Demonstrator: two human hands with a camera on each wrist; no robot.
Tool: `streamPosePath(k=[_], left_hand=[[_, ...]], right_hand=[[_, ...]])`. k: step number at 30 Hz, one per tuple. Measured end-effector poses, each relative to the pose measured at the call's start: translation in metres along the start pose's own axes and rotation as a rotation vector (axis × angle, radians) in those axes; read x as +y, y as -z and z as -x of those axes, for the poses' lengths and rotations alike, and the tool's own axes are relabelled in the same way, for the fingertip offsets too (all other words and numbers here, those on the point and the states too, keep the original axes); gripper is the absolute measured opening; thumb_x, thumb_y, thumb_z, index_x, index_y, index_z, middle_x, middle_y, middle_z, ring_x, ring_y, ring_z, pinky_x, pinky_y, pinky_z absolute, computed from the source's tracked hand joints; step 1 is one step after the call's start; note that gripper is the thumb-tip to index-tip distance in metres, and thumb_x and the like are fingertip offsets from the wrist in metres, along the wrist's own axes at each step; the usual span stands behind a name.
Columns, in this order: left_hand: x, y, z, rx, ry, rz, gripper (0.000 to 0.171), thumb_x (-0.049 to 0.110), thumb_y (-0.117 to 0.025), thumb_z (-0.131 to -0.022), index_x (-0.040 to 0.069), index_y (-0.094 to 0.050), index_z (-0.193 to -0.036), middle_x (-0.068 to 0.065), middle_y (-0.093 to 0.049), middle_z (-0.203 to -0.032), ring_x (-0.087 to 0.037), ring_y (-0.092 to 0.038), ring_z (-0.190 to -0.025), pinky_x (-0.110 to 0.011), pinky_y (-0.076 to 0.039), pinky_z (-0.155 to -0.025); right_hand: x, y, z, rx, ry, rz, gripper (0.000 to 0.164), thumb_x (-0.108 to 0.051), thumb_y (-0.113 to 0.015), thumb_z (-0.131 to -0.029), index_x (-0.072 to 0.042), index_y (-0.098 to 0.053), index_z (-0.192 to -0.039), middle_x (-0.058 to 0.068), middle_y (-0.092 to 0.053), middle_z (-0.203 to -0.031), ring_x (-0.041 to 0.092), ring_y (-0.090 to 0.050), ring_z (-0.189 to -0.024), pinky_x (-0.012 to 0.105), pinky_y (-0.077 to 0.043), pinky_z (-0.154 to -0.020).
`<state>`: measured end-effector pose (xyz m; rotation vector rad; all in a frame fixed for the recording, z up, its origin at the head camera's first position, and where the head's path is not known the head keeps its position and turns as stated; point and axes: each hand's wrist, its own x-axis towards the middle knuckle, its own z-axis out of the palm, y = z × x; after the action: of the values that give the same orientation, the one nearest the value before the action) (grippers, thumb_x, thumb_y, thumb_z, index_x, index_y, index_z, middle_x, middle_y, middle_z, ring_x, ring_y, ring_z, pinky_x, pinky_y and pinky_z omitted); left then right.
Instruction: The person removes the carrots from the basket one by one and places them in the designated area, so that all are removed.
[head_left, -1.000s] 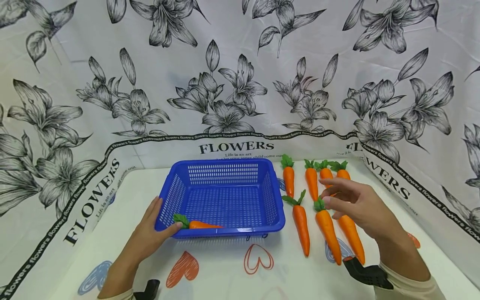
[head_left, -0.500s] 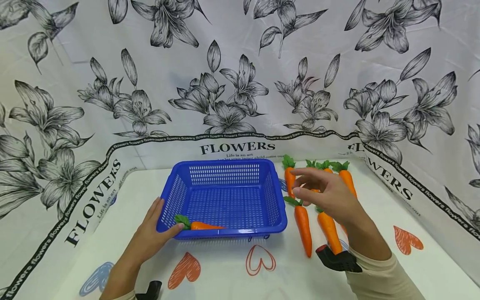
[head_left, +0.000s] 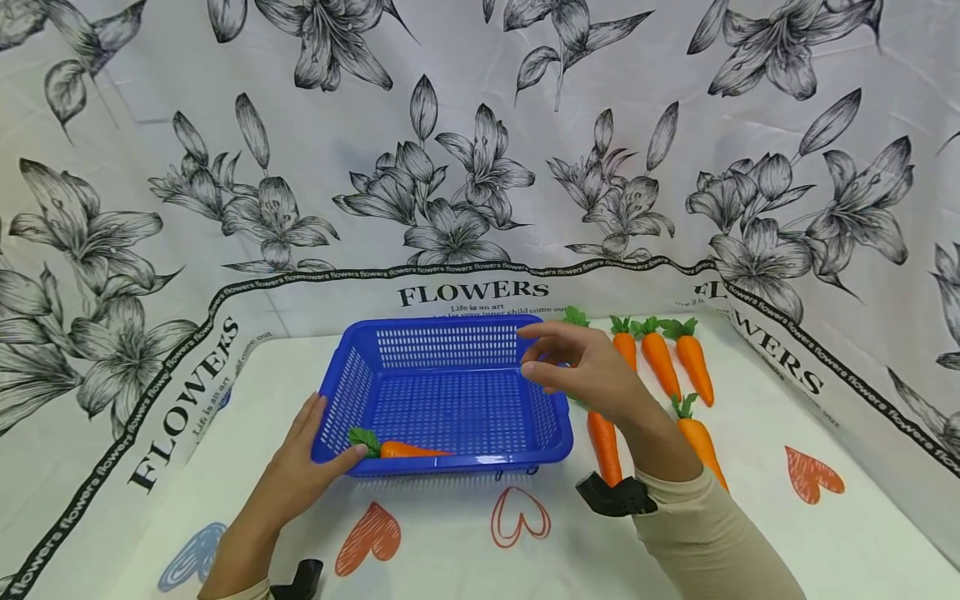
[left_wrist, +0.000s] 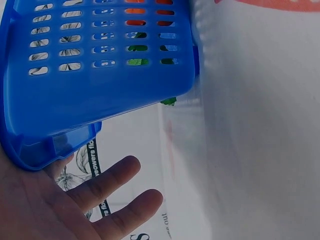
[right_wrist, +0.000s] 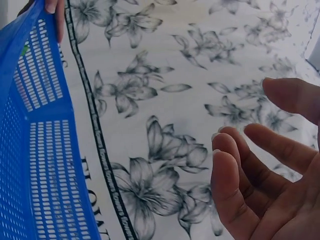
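My left hand point(head_left: 303, 467) holds the blue plastic basket point(head_left: 457, 461) by its left front corner, thumb over the rim and fingers along the outside. Two of its fingers stick out straight in the left wrist view. One orange carrot point(head_left: 412, 451) with green leaves lies inside against the front wall. My right hand point(head_left: 581, 367) hangs over the basket's right rim, fingers loosely bent, thumb apart, nothing between them. Beneath and beside that arm lie several more carrots, among them a front one point(head_left: 603, 442) partly covered by the wrist and a back one point(head_left: 658, 362).
A white table cover point(head_left: 450, 558) printed with hearts lies under everything. Behind and at both sides rises a white cloth point(head_left: 480, 225) with black flower drawings. More carrots lie on the right, such as the back right carrot point(head_left: 694, 367) and the front right carrot point(head_left: 702, 446).
My right hand has moved left from above the carrots to the basket's right rim, uncovering the back right carrots. My left hand and the basket have stayed in place.
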<state>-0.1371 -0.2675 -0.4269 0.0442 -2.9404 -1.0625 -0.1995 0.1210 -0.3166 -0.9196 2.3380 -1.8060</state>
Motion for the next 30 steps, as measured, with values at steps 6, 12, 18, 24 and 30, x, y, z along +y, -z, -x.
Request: streamPosePath(k=[6,12,18,24,30], left_hand=[[-0.001,0.000,0.000,-0.002,0.001,-0.002,0.105,0.056,-0.063,-0.086,0.013,0.001,-0.156,-0.014,0.006,-0.160,-0.053,-0.012,-0.137,-0.075,-0.019,-0.098],[-0.003,-0.001,0.000,0.005,0.001,-0.010,0.105,0.057,-0.063,-0.086,0.014,0.002,-0.156,-0.013,0.006,-0.160,-0.053,-0.012,-0.137,-0.075,-0.019,-0.098],[-0.003,0.000,-0.001,0.009,-0.005,-0.007,0.104,0.057,-0.063,-0.086,0.015,0.002,-0.156,-0.013,0.007,-0.160,-0.053,-0.011,-0.138,-0.075,-0.018,-0.098],[-0.002,0.000,-0.002,0.008,-0.004,-0.009,0.104,0.057,-0.063,-0.086,0.015,0.002,-0.156,-0.013,0.007,-0.160,-0.053,-0.011,-0.138,-0.075,-0.019,-0.098],[-0.001,0.000,-0.002,0.003,-0.005,-0.006,0.105,0.057,-0.063,-0.086,0.014,0.002,-0.156,-0.013,0.006,-0.160,-0.052,-0.011,-0.138,-0.074,-0.019,-0.099]], right_hand=[[0.010,-0.020,-0.023,-0.100,0.021,-0.014,0.045,-0.017,-0.072,-0.089,-0.011,-0.059,-0.131,0.010,-0.065,-0.098,0.029,-0.062,-0.085,0.043,-0.057,-0.071],[0.020,-0.039,-0.043,-0.163,0.046,-0.033,0.045,-0.018,-0.071,-0.090,-0.013,-0.059,-0.133,0.008,-0.066,-0.100,0.030,-0.062,-0.083,0.048,-0.055,-0.071],[0.029,-0.052,-0.057,-0.208,-0.012,-0.045,0.045,-0.024,-0.071,-0.090,-0.017,-0.059,-0.132,0.008,-0.064,-0.105,0.028,-0.064,-0.086,0.047,-0.056,-0.073],[0.038,-0.061,-0.073,-0.300,-0.057,-0.009,0.046,-0.029,-0.070,-0.090,-0.021,-0.058,-0.133,0.005,-0.063,-0.112,0.023,-0.064,-0.095,0.038,-0.057,-0.073],[0.048,-0.067,-0.090,-0.388,-0.070,0.020,0.045,-0.029,-0.070,-0.090,-0.023,-0.058,-0.133,0.004,-0.065,-0.110,0.022,-0.064,-0.092,0.038,-0.057,-0.071]])
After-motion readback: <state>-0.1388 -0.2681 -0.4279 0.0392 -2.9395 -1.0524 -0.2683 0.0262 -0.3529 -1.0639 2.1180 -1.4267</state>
